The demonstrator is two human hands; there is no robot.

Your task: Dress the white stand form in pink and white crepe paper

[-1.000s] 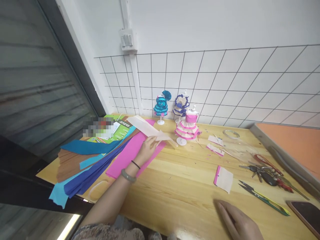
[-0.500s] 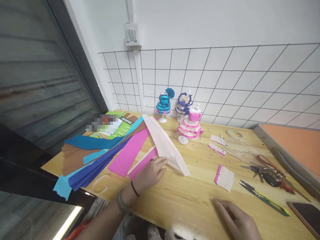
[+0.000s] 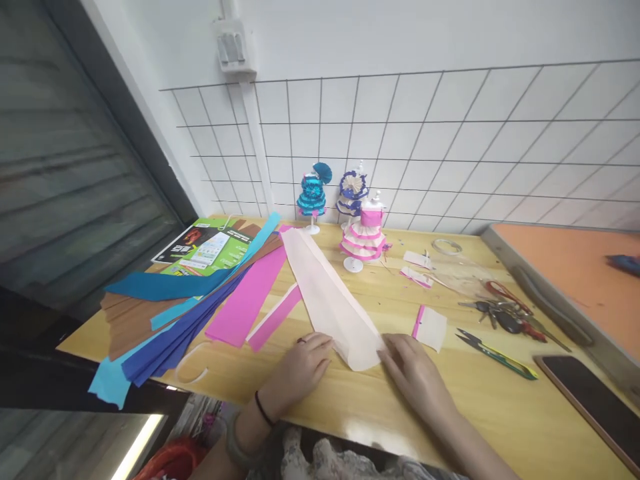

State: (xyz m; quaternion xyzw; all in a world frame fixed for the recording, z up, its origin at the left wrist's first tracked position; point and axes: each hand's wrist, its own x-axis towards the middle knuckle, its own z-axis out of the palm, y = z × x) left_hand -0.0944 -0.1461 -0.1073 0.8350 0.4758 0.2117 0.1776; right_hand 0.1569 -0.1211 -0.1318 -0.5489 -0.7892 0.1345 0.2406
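Fingers on the edges: on the table, the cream paper lies with its near end between my left hand and right hand. Pinching or just resting, I can't tell. Right hand just joined, so both edges are covered; half a second ago it sat apart.

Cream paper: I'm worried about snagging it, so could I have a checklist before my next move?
1. Left hand and right hand at the near end: ok, one each side.
2. Firm grip on the cream paper: cannot tell.
3. Scissors away from it: ok, lying apart, right of the right hand.
4. Pink dress clear: ok, standing apart.
5. Narrow pink strip clear: not ok, far end meets the cream paper's edge.
6. Underside untorn: cannot tell, hidden.
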